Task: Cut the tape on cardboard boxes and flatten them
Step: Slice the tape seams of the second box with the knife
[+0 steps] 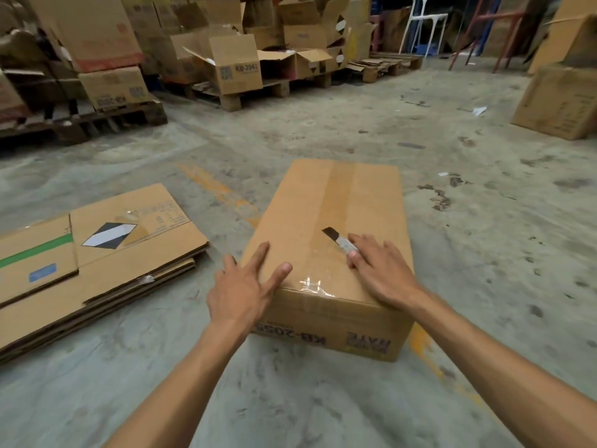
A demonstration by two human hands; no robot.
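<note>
A sealed brown cardboard box [303,208] lies on the concrete floor in front of me, with a strip of clear tape [336,195] running along the middle of its top. My left hand [245,292] rests with spread fingers on the box's near left corner. My right hand [379,270] lies on the top near the right edge and holds a utility knife [339,240]. Its dark blade points away from me and touches the tape line.
A stack of flattened boxes [97,263] lies on the floor to the left. Pallets [232,98] loaded with open boxes line the back. Another large box [559,101] stands at the far right, and a white chair [423,27] is at the back.
</note>
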